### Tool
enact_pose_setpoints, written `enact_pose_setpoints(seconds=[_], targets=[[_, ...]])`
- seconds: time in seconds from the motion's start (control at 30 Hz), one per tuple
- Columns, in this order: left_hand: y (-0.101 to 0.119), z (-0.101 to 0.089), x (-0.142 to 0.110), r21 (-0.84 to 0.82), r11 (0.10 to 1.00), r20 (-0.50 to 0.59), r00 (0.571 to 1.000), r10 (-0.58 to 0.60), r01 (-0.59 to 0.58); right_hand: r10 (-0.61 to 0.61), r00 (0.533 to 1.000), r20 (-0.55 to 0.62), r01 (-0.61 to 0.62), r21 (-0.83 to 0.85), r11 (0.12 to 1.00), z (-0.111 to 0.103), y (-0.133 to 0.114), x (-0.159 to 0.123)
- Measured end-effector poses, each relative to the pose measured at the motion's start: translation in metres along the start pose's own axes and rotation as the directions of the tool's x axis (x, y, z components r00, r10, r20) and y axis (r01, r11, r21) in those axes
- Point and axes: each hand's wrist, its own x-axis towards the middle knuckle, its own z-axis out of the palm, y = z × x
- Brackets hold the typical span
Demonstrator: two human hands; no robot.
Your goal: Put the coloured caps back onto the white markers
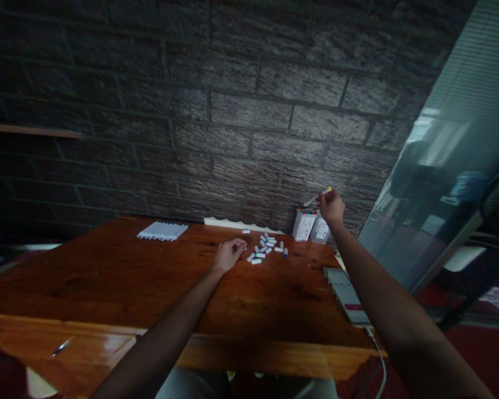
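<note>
In my right hand (332, 208), raised over the containers at the back right, is a slim white marker (316, 197) with a yellow end, pinched between the fingers. My left hand (228, 255) rests on the table with its fingers pinched. A small white piece like a marker cap shows at its fingertips, mostly hidden. Just right of that hand lie several loose white caps (259, 255) with coloured ends. Two white containers (303, 226) stand by the wall below my right hand; coloured ends show at the top of the left one.
A row of white markers (163, 230) lies side by side on the wooden table (108, 277) at the back left. A tablet-like device (349, 296) with a white cable (383, 366) sits under my right forearm. The brick wall (233, 138) borders the table's far edge.
</note>
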Motion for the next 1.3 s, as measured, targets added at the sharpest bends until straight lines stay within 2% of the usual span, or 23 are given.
enact_pose_setpoints(seconds=[0.13,0.23,0.33,0.47,0.53,0.6,0.67,0.73,0.83,0.9,1.0,1.1,1.23,1.3], targets=[[-0.003,0.0,0.001,0.019,1.0,-0.001,1.0,0.009,-0.009,0.026,0.995,0.094,-0.002,-0.247,0.969,0.015,0.012,0.006],[-0.008,0.003,0.001,0.026,0.999,0.005,1.0,0.019,-0.019,0.012,0.971,0.238,0.09,-0.411,0.907,0.029,0.022,0.0],[-0.012,0.005,0.001,0.02,1.0,0.016,1.0,0.018,-0.018,-0.008,0.955,0.298,0.156,-0.474,0.867,0.038,0.032,-0.006],[-0.011,0.004,0.001,0.025,1.0,0.017,1.0,0.017,-0.018,-0.014,0.96,0.28,0.15,-0.472,0.869,0.038,0.042,-0.009],[-0.01,0.004,0.001,0.034,0.999,0.019,1.0,0.015,-0.016,-0.024,0.976,0.216,0.119,-0.439,0.89,0.035,0.043,-0.014],[-0.007,0.004,0.001,0.051,0.999,0.024,1.0,0.015,-0.016,-0.042,0.994,0.101,0.074,-0.343,0.936,0.033,0.039,-0.027],[-0.006,0.004,0.001,0.062,0.998,0.031,0.999,0.019,-0.021,-0.063,0.998,0.001,0.062,-0.2,0.978,0.038,0.031,-0.051],[-0.005,0.004,0.0,0.065,0.998,0.033,0.999,0.018,-0.02,-0.123,0.992,-0.038,0.121,-0.049,0.991,0.049,0.018,-0.083],[-0.004,0.003,0.0,0.068,0.998,0.023,1.0,0.0,-0.002,-0.17,0.985,0.024,0.165,0.15,0.975,0.07,-0.004,-0.137],[-0.004,0.003,-0.001,0.081,0.996,0.004,1.0,-0.028,0.027,-0.218,0.97,0.106,0.192,0.214,0.958,0.078,-0.018,-0.166],[-0.007,0.001,-0.001,0.168,0.983,-0.021,0.997,-0.074,0.077,-0.309,0.94,0.148,0.267,0.247,0.931,0.076,-0.026,-0.189],[-0.017,-0.009,0.003,0.366,0.918,-0.089,0.987,-0.131,0.155,-0.316,0.931,0.181,0.27,0.239,0.933,0.069,-0.017,-0.192],[-0.038,-0.049,0.015,0.662,0.648,-0.29,0.926,-0.241,0.376,-0.228,0.955,0.191,0.198,0.162,0.967,0.066,-0.001,-0.188],[-0.051,-0.073,0.018,0.736,0.536,-0.317,0.91,-0.266,0.413,-0.208,0.956,0.206,0.18,0.144,0.973,0.067,0.001,-0.188]])
